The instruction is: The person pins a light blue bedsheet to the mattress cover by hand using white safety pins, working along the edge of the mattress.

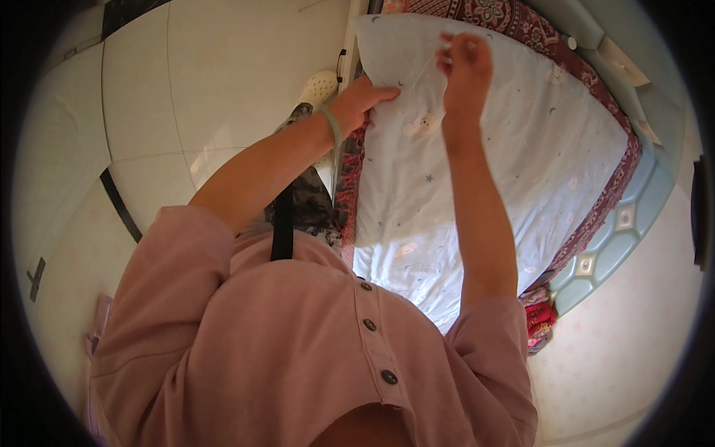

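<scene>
A white quilt (514,171) printed with small moons, stars and bear faces lies spread over the bed. My left hand (363,103) grips its left edge, thumb on top and the other fingers underneath, mostly hidden. Above the quilt, to the right and farther off, my right hand (468,59) is raised with its fingers bent together in a pinch. A faint, thin thread (426,73) runs from these fingers down toward the quilt near my left thumb. Whether a needle is in the pinch is too small to tell.
A dark red patterned cover (495,13) shows under the quilt along its edges. The pale green tufted headboard (633,216) borders the right side. Red cloth (539,319) is bunched at the near right corner. A cream clog (319,88) stands on the tiled floor (138,112) at left.
</scene>
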`<control>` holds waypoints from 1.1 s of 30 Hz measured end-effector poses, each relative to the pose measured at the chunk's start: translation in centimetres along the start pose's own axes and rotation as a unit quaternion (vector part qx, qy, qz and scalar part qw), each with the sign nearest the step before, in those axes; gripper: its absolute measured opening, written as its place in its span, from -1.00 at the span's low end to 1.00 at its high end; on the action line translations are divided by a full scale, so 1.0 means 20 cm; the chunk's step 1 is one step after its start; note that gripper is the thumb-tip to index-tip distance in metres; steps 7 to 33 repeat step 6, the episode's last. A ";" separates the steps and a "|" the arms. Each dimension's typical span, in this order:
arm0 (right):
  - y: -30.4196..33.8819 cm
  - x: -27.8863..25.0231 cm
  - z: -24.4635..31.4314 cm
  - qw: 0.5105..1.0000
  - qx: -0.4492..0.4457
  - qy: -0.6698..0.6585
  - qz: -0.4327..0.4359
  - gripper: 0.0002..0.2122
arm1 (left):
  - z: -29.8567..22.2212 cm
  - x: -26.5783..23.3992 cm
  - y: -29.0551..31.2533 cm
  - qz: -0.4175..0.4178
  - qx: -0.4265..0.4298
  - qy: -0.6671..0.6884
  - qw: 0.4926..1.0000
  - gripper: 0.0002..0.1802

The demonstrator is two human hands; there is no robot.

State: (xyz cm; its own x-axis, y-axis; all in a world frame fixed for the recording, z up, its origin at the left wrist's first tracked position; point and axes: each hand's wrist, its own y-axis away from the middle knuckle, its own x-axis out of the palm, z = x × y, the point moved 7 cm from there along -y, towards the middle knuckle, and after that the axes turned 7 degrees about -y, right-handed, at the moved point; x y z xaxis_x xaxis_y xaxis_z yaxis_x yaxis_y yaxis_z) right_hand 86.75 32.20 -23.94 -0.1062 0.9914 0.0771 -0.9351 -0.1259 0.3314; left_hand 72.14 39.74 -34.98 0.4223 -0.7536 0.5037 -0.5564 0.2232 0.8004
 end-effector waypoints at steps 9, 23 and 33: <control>-0.28 0.09 0.20 0.997 0.013 0.033 0.063 -0.80 | 0.03 -0.04 -0.05 -0.003 -0.025 -0.028 0.999 -0.32; -0.28 0.09 0.20 0.997 0.013 0.033 0.063 -0.80 | 0.03 -0.04 -0.05 -0.003 -0.025 -0.028 0.999 -0.32; -0.28 0.09 0.20 0.997 0.013 0.033 0.063 -0.80 | 0.03 -0.04 -0.05 -0.003 -0.025 -0.028 0.999 -0.32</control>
